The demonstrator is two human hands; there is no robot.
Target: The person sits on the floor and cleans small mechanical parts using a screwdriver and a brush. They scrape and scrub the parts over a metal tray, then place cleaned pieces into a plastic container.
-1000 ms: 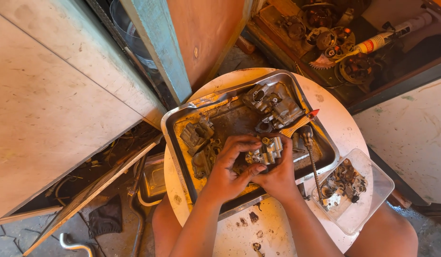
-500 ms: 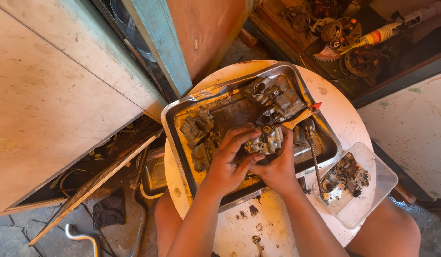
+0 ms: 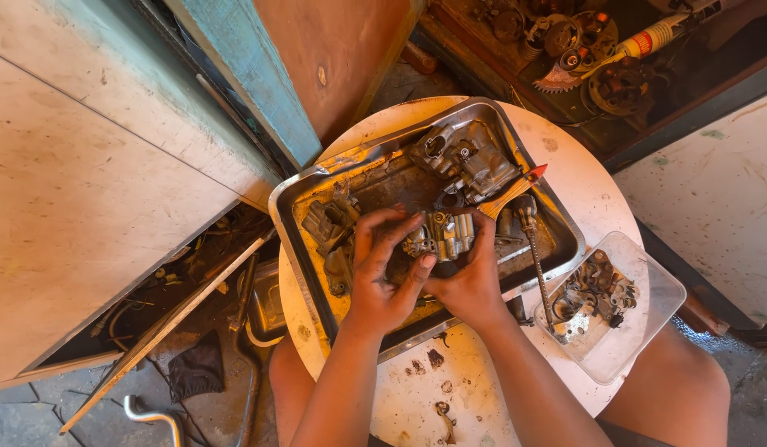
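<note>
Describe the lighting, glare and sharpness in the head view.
Head view: warm, hard sunlight; glare on the metal tray's rim; left hand and right hand sharp, holding a small metal part over the tray; the dark gap under the boards at left lies in deep shadow; the edges bend slightly.

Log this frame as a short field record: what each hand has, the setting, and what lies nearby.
setting: round white table with a metal tray on it
left hand: fingers on a small metal engine part, over the tray
right hand: grip on the same part from the other side
in tray: larger metal housing, more greasy parts
beside tray: clear plastic box of small parts, screwdriver
</note>
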